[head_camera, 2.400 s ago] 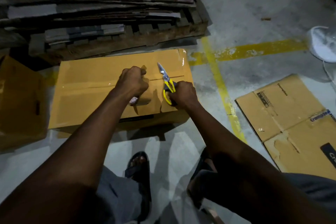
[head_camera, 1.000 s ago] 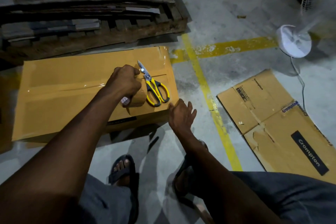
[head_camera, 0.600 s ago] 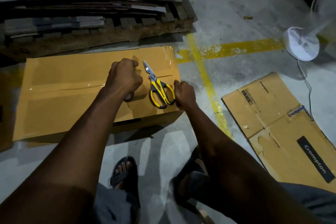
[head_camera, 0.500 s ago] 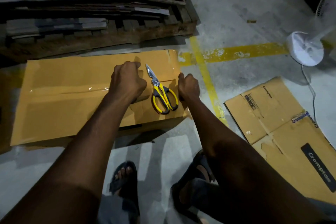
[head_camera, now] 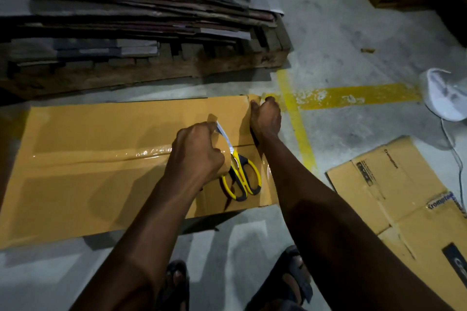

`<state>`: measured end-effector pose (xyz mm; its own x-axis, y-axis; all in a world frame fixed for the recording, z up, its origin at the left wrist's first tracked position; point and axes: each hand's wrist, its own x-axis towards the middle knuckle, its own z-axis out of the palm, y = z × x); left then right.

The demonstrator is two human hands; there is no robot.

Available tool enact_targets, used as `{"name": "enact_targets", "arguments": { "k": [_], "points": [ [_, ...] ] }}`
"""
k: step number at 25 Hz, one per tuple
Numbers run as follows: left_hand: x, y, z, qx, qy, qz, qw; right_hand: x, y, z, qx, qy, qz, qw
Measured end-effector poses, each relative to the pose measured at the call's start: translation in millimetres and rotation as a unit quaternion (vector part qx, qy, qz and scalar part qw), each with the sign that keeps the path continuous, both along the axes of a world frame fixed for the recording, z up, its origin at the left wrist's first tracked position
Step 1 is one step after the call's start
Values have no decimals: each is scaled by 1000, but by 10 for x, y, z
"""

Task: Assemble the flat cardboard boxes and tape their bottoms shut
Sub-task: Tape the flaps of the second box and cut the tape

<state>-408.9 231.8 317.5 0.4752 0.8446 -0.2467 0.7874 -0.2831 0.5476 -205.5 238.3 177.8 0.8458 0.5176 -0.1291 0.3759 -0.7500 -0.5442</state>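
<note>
A brown cardboard box (head_camera: 101,189) lies on the floor with its flaps up, and a glossy strip of tape (head_camera: 101,156) runs along the centre seam. My left hand (head_camera: 194,156) grips a roll of brown tape (head_camera: 224,159) on the seam; the roll is mostly hidden under the fingers. Yellow-handled scissors (head_camera: 241,179) lie loose on the box just right of that hand. My right hand (head_camera: 265,118) presses on the box's far right corner, where tape folds over the edge.
A wooden pallet stacked with flat cardboard (head_camera: 126,20) stands right behind the box. A flattened printed box (head_camera: 404,197) lies on the floor to the right. A white fan base (head_camera: 444,96) and its cord sit at the far right. My sandalled feet (head_camera: 293,275) are below.
My right hand put the scissors down on the box, then slid along the right edge to the far corner. My left hand stayed on the tape roll.
</note>
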Motion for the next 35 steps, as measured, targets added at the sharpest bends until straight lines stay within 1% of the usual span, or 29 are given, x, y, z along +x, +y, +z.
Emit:
{"name": "enact_targets", "arguments": {
  "k": [2, 3, 6, 8, 10, 13, 15, 17, 20, 23, 25, 27, 29, 31, 32, 33, 35],
  "points": [
    [-12, 21, -21, 2, -7, 1, 1000, -48, 57, -43, 16, -30, -23, 999],
    [-13, 27, -40, -4, -10, 3, 1000, -48, 76, -88, 19, -25, -18, 999],
    [19, 22, -66, -18, -20, 2, 1000, 40, 123, -134, 22, 40, -18, 999],
    [47, 10, -59, -28, -27, -5, 999, 108, 163, -89, 47, 58, -42, 996],
    [59, -4, -39, -34, -23, -11, 999, 193, 207, -26, 44, 66, -9, 997],
    [58, -24, 7, -37, -21, -22, 999, 448, 261, -61, -4, 116, 82, 990],
    [57, -27, 34, -38, -20, -27, 999, 583, 258, -87, -33, 148, 100, 983],
    [60, -25, 43, -42, -21, -27, 999, 551, 211, -78, -43, 128, 98, 986],
    [89, -31, 47, -47, -24, -20, 998, 360, 141, -91, -18, 49, 36, 998],
    [118, -63, 55, -54, -29, -14, 998, 169, 83, -75, -11, -26, -23, 999],
    [113, -84, 68, -53, -30, -16, 998, 103, 54, -82, -9, -86, 20, 996],
    [100, -92, 73, -50, -31, -14, 998, 80, 13, -126, -44, -158, 95, 982],
    [92, -95, 79, -43, -32, -11, 998, 41, -12, -137, -93, -190, 136, 968],
    [99, -105, 84, -38, -29, -12, 999, -3, -58, -161, -157, -194, 172, 953],
    [107, -114, 95, -37, -25, -14, 999, -9, -98, -161, -180, -172, 190, 950],
    [116, -122, 115, -35, -20, -15, 999, -2, -152, -156, -186, -137, 209, 950],
    [124, -145, 162, -31, -12, -17, 999, 36, -326, -130, -157, -47, 233, 959]
  ]
}}
